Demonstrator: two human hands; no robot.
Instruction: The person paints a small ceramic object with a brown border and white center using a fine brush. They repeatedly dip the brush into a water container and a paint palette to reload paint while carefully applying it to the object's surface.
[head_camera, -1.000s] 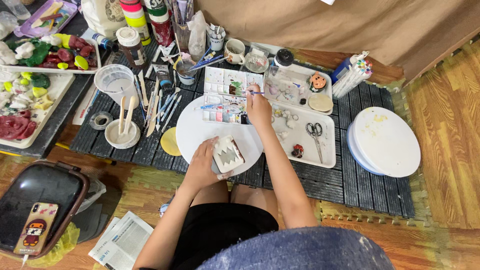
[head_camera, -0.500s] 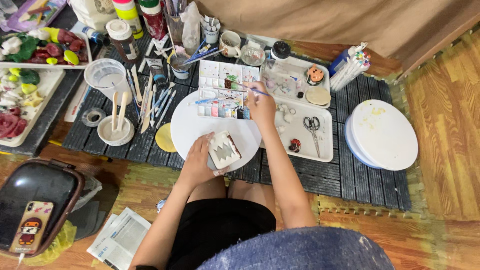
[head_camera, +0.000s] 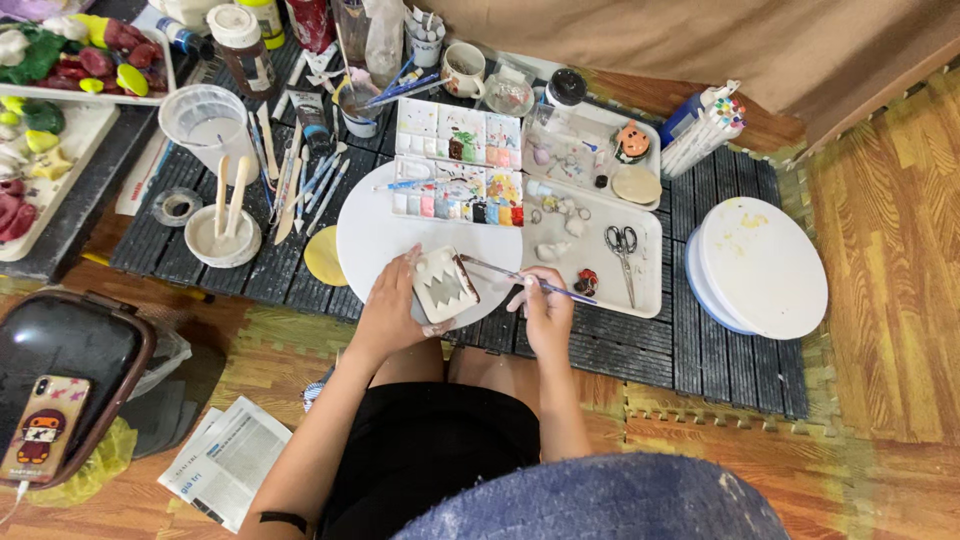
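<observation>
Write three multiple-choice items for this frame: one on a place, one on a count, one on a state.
1. Where do the scissors lie?
A. on the white tray
B. on the newspaper
C. in the clear cup

2. How many wooden sticks stand in the small white bowl?
A. none
B. two
C. five

3. What is the right hand doing?
A. resting empty
B. holding a thin paintbrush
C. gripping the scissors

Answers:
1 A, the scissors rest on the tray right of the round white board.
2 B, two pale sticks lean in the bowl.
3 B, the brush tip points at the small painted piece held in the left hand.
</observation>
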